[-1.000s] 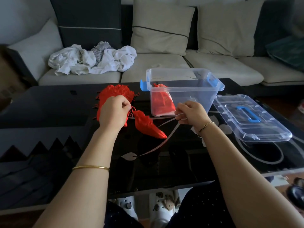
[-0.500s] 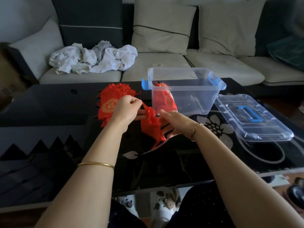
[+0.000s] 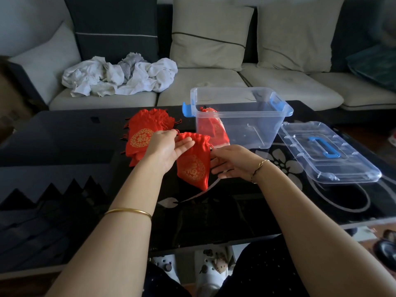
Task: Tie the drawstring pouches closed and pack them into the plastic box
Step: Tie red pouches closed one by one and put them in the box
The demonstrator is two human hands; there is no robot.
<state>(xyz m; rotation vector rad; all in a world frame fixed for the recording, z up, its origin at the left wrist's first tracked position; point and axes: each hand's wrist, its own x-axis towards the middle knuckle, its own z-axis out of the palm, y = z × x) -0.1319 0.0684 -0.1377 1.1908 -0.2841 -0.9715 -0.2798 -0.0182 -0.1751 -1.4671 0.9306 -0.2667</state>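
Near the middle of the frame we saw a red drawstring pouch (image 3: 194, 165) with a gold round emblem. It lay tilted on the black glass table (image 3: 64, 146), its gathered neck toward the top of the frame. The left hand (image 3: 167, 148) met it at the upper left corner. The fingers were straight and close together by the cord, and the thumb lay across the front of the cloth. We could not tell whether the fingers pinched the cord or only touched it. The right hand (image 3: 231, 162) sat just to the pouch's right, fingers loosely spread, with their tips at its right edge and gripping nothing we could make out.

Left of centre, partly behind the left hand, lay a pile of red pouches (image 3: 143, 133). Above and right of the hands stood the clear plastic box (image 3: 267, 123) with blue latches, open, and one packed pouch (image 3: 214, 129) leaned at its left end. The box's lid (image 3: 327, 151) lay flat at the right of the frame, apart from the box. Along the top ran a pale sofa (image 3: 205, 82), with crumpled white cloths (image 3: 120, 76) on its left seat.
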